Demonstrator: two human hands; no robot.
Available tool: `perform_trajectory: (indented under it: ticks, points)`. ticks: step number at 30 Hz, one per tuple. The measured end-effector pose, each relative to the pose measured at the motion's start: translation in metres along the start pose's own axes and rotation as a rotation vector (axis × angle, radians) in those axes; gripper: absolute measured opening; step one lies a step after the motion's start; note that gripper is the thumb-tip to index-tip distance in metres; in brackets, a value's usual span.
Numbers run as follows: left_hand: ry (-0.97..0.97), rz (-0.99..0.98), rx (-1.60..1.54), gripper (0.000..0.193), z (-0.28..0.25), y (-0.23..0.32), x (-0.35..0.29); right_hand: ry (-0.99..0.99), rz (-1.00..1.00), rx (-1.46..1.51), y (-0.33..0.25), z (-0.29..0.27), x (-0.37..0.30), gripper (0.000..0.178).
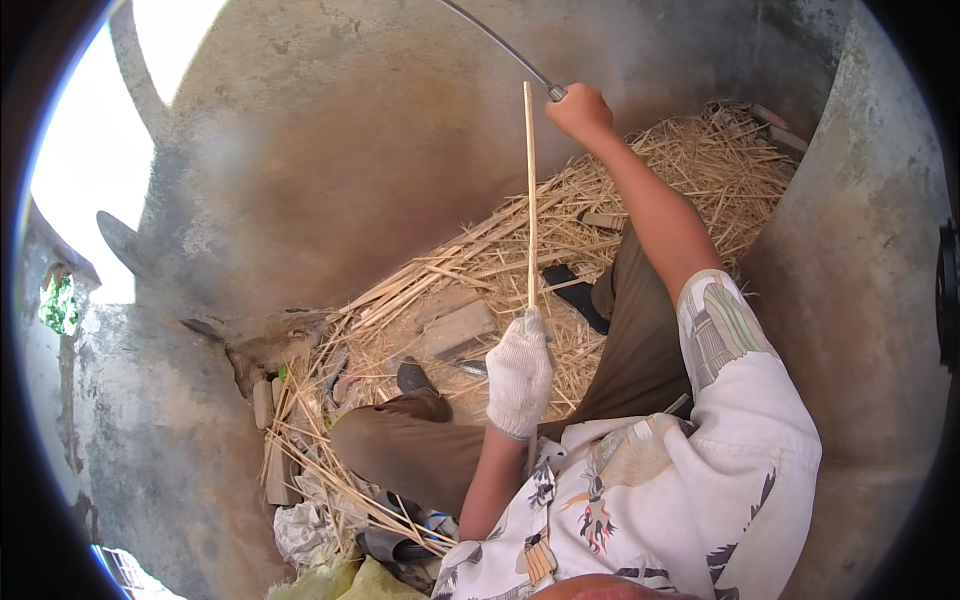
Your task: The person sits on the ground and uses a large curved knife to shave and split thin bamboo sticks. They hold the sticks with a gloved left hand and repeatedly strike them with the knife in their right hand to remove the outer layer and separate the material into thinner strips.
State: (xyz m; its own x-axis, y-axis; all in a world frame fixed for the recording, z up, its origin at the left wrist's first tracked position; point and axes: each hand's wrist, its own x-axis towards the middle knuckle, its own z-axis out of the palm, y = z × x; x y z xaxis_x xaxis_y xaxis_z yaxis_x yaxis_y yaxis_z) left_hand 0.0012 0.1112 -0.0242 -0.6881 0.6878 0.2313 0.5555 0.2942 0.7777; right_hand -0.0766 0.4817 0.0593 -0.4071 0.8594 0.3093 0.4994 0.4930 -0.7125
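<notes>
My left hand (520,372), in a white knitted glove, is closed around a long pale wooden strip (532,200), perhaps split bamboo. The strip stands nearly upright in view, and a short piece shows below the glove. My bare right hand (583,115) is raised at the top, its fingers wrapped around the handle of a sickle-like tool (505,45). Its thin curved metal part runs up and left out of view; the handle is hidden in my fist. The strip's upper tip appears just left of the tool's metal collar; I cannot tell whether they touch.
Loose strips and shavings (700,170) cover the floor around my legs. A brick (459,329) lies between my feet. Stained concrete walls (330,150) rise close on several sides. At lower left are more strips (345,480) and a crumpled whitish bag (303,535).
</notes>
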Motion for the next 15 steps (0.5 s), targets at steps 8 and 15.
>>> perform_trajectory:
  ticks: [8,15]
  points:
    - [-0.146,-0.467,-0.846,0.039,-0.019,0.027,0.013,-0.158,-0.223,-0.008,0.008,-0.016,-0.025,0.019]
    - [-0.033,-0.516,-0.866,0.045,-0.033,0.021,0.018,-0.288,-0.627,-0.344,-0.006,0.006,-0.057,0.013]
